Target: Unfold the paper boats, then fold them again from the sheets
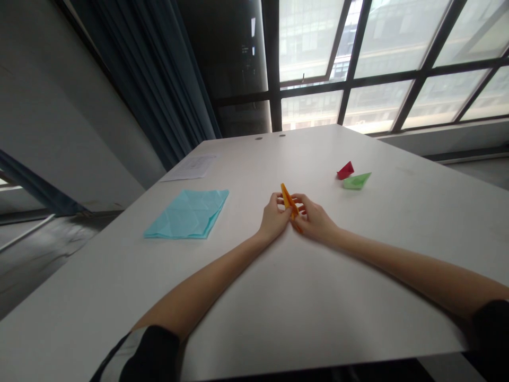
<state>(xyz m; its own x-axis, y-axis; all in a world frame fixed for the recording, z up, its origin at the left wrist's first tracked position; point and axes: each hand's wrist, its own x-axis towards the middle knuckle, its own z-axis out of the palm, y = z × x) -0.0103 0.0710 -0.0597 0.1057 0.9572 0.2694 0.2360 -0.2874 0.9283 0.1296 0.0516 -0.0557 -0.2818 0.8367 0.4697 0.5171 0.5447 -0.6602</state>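
Between my two hands, just above the middle of the white table, is a piece of folded orange paper (287, 197), its pointed end facing up and away from me. My left hand (274, 216) pinches its left side. On the right side, my right hand (314, 216) grips it too, fingers curled round the paper. The fingers partly hide its lower folds. Beyond my right hand lie a folded red paper piece (345, 170) and a folded green paper piece (357, 181), close together on the table.
A stack of creased light-blue sheets (189, 214) lies left of my hands. Farther back, a printed white page (191, 167) rests near the left edge of the white table (286, 307). Windows and a blue curtain (155, 69) stand behind.
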